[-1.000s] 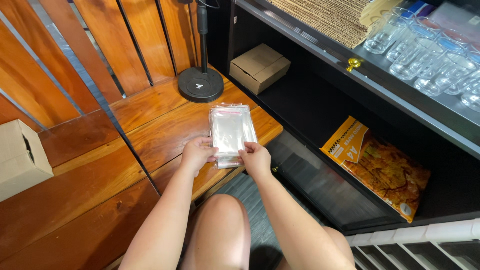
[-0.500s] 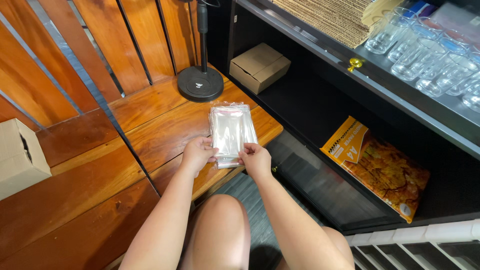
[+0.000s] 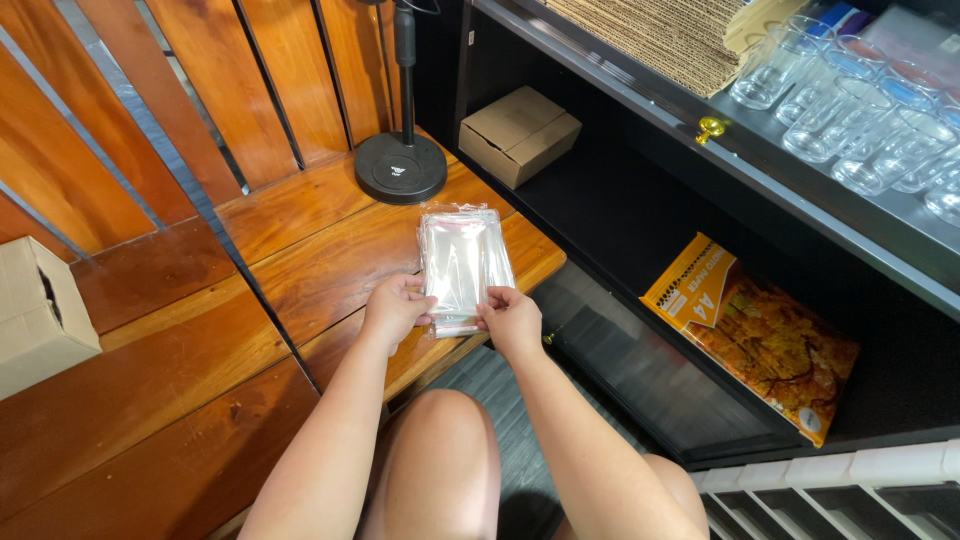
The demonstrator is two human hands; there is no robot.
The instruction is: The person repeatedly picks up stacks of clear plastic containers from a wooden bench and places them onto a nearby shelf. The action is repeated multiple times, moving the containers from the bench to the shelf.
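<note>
A stack of clear plastic bags (image 3: 463, 260) lies flat on a wooden platform (image 3: 300, 250). My left hand (image 3: 395, 308) grips the stack's near left corner. My right hand (image 3: 511, 318) pinches its near right corner. Both thumbs rest on top of the bags. My bare knee (image 3: 440, 450) shows just below the hands.
A round black stand base (image 3: 401, 167) with its pole stands behind the bags. A small cardboard box (image 3: 519, 133) sits in a black cabinet, with an orange paper pack (image 3: 760, 335) on the lower shelf. Several clear glasses (image 3: 860, 120) line the top. Another cardboard box (image 3: 35, 315) is at far left.
Both hands stay on the near end of the bag stack. The stack has barely shifted on the wood.
</note>
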